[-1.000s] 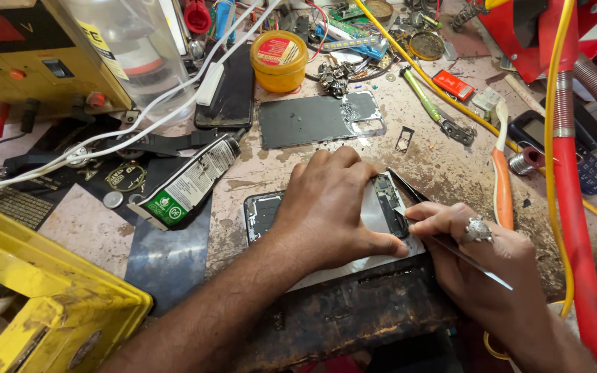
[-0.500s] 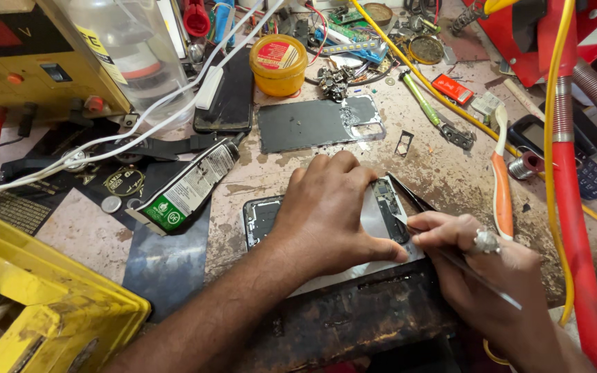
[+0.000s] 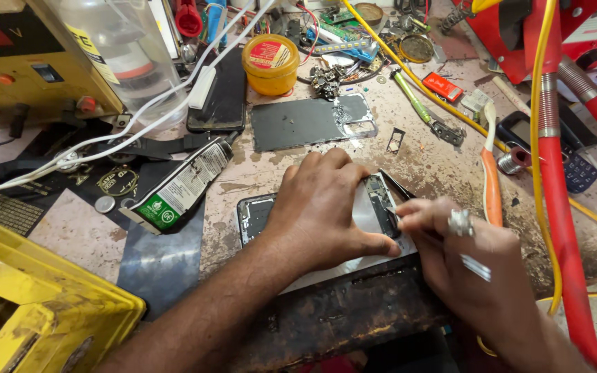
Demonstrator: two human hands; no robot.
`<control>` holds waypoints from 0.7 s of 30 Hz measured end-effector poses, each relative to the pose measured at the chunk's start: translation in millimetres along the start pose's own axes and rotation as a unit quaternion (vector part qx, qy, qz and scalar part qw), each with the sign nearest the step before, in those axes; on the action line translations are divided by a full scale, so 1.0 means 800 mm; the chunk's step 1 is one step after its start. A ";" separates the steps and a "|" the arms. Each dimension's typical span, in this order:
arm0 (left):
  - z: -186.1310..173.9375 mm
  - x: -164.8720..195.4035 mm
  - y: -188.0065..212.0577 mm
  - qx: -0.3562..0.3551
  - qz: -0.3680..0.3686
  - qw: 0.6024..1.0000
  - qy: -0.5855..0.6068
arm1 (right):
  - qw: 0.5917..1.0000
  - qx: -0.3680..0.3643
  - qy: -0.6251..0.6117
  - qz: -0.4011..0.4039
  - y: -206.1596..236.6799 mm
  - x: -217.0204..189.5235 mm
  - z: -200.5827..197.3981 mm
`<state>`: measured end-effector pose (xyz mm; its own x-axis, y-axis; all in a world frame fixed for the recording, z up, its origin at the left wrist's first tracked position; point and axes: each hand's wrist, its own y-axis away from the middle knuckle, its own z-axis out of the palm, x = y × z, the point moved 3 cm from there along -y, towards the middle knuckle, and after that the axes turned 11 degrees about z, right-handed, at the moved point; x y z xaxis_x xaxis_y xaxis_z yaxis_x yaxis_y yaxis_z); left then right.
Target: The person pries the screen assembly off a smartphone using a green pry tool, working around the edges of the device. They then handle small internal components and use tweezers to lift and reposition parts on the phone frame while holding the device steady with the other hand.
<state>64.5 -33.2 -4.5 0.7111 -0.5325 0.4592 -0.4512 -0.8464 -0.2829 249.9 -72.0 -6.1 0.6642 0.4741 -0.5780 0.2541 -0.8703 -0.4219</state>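
An opened smartphone [image 3: 257,213] lies flat on the worn bench, its inside facing up. My left hand [image 3: 323,211] presses down on its middle, fingers spread, thumb near the right end. My right hand [image 3: 461,266], wearing a ring, grips thin metal tweezers [image 3: 475,266]. Their tip touches the dark circuit board [image 3: 383,202] at the phone's right end.
A dark phone back cover [image 3: 309,123] lies behind, with a yellow round tin [image 3: 271,63] and a squeezed glue tube [image 3: 181,186] to the left. A yellow crate [image 3: 43,311] sits front left, red hoses [image 3: 564,228] on the right, an orange-handled soldering iron [image 3: 490,183] beside my right hand.
My right hand has shifted slightly left and up over the phone's right end, bringing the tweezers tip onto the board. My left hand stays pressed on the phone.
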 end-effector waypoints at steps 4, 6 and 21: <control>0.000 -0.001 0.000 0.003 -0.001 1.000 -0.003 | 1.000 0.024 0.007 -0.019 0.001 0.001 0.004; -0.001 -0.002 0.001 0.009 0.001 1.000 -0.010 | 0.996 0.029 0.044 -0.066 -0.001 -0.001 0.006; -0.002 -0.003 0.001 -0.004 -0.011 1.000 -0.003 | 0.999 -0.002 0.013 -0.052 -0.006 0.000 0.000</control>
<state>61.0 -32.7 -4.5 0.7244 -0.5140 0.4595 -0.4398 -0.8577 -0.2662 248.7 -67.5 -4.1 0.6513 0.5589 -0.5133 0.3251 -0.8167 -0.4767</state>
